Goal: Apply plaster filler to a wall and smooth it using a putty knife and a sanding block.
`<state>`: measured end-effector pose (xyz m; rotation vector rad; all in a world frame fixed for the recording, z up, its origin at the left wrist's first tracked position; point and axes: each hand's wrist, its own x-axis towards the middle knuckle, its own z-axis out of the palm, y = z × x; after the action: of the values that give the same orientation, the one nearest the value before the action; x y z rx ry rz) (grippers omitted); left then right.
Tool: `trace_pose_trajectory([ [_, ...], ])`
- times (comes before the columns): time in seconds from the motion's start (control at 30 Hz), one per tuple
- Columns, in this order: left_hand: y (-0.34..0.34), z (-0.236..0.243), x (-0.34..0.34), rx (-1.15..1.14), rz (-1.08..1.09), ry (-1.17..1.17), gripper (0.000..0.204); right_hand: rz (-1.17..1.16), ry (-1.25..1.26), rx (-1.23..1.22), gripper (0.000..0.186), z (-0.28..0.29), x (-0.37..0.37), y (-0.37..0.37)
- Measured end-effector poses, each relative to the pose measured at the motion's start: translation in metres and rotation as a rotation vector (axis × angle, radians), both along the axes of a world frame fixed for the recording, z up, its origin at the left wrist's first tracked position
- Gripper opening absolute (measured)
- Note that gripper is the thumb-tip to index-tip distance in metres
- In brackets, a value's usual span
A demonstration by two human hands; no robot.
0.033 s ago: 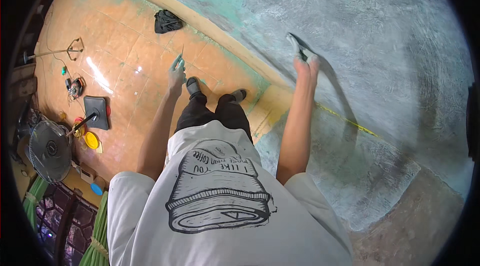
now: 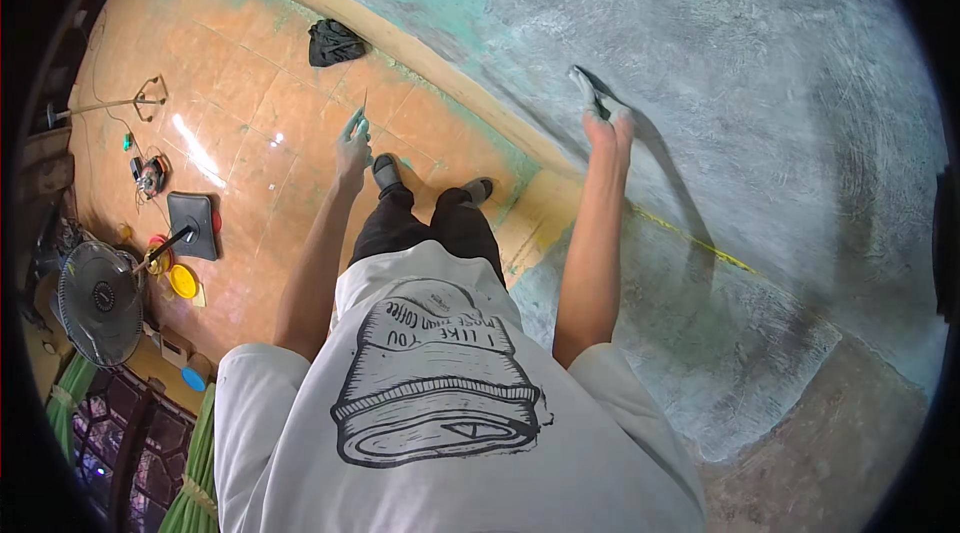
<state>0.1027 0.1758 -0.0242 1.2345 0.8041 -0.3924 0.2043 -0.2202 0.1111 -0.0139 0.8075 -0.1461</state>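
Note:
Up against the grey, streaky wall is my right hand, its fingers coated in pale dust or paste. They point up along the wall and look closed around something. A dark, narrow shape beside them could be a flat tool or just shadow; I cannot tell which. My left hand, also smeared pale, hangs over the tiled floor. From its closed fingers sticks a thin, pointed strip, like a blade seen edge-on. What kind it is does not show.
A black bag or cloth lies by the wall's base. Across the floor at left stand a fan with a square base, a yellow lid or bowl and a small corded device. Green curtains hang behind.
My right hand has shifted very slightly left and up along the wall. The left hand stays where it was.

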Motion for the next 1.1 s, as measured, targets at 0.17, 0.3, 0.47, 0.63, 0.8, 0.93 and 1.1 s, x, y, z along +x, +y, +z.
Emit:
trace_pose_trajectory([
  [0.17, 0.005, 0.002, 0.002, 0.019, 0.007, 0.012, 0.044, -0.023, -0.113, -0.08, 0.071, -0.01, -0.014, -0.024],
  [0.3, 0.017, -0.001, -0.003, 0.0, 0.058, -0.019, 0.044, -0.035, -0.075, 0.099, 0.058, 0.018, -0.009, -0.014],
  [0.47, 0.007, 0.0, 0.006, 0.013, 0.022, 0.012, 0.044, -0.007, -0.024, 0.16, 0.058, 0.002, -0.005, -0.019],
  [0.63, 0.007, 0.0, 0.009, 0.027, 0.026, 0.011, 0.043, 0.075, -0.049, -0.081, 0.056, 0.01, -0.01, -0.014],
  [0.8, -0.002, -0.003, 0.009, -0.009, 0.016, 0.015, 0.042, 0.081, -0.02, -0.068, 0.052, -0.002, 0.0, -0.013],
  [0.93, -0.001, -0.005, 0.009, 0.003, 0.003, 0.029, 0.042, 0.107, 0.017, -0.163, 0.045, -0.002, -0.005, 0.01],
  [1.1, -0.003, -0.006, 0.012, -0.004, -0.034, 0.025, 0.042, 0.179, 0.04, -0.069, 0.044, 0.009, -0.001, 0.0],
])
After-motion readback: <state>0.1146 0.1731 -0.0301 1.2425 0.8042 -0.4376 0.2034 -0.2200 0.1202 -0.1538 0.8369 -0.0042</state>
